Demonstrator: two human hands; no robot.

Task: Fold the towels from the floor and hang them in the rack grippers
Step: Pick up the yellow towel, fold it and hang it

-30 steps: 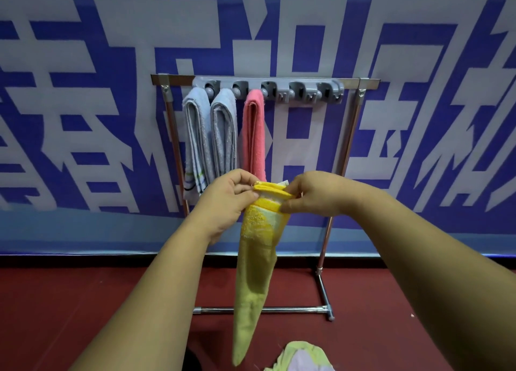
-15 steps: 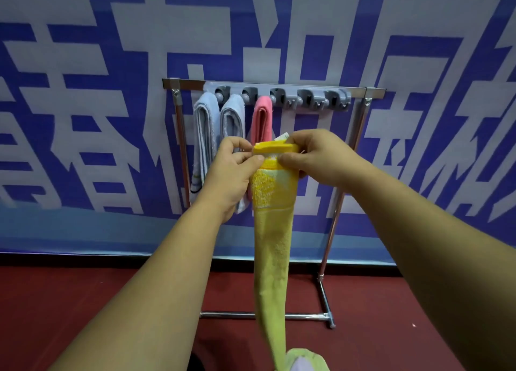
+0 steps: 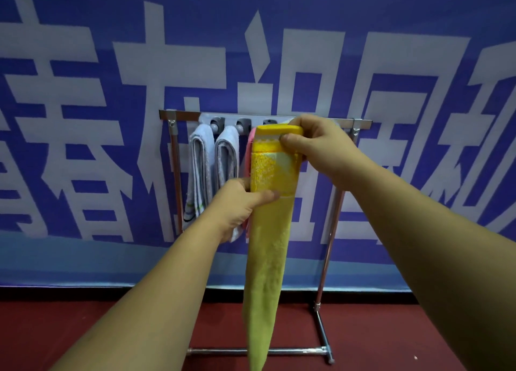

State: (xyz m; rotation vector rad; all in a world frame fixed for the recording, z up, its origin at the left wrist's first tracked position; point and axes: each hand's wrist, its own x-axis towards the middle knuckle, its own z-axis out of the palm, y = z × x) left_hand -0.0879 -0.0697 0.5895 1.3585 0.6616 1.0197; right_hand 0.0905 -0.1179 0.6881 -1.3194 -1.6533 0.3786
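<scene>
A folded yellow towel (image 3: 268,245) hangs long and narrow in front of the metal rack (image 3: 363,123). My right hand (image 3: 315,144) grips its folded top edge, held up at the height of the grey clip rail (image 3: 217,120). My left hand (image 3: 240,206) pinches the towel's left edge lower down, thumb across the front. Two grey-white towels (image 3: 199,169) (image 3: 226,158) hang from the left clips. A pink towel (image 3: 250,147) hangs behind the yellow one and is mostly hidden. The clips to the right are hidden behind my right hand and the towel.
The rack stands on a red floor (image 3: 391,342) against a blue wall banner (image 3: 111,63) with large white characters. Its right post (image 3: 332,231) and base bar (image 3: 293,351) are in view.
Both hands have raised the yellow towel from chest height to the clip rail. My left hand has slid down from the top edge to the towel's side. The view has moved closer to the rack.
</scene>
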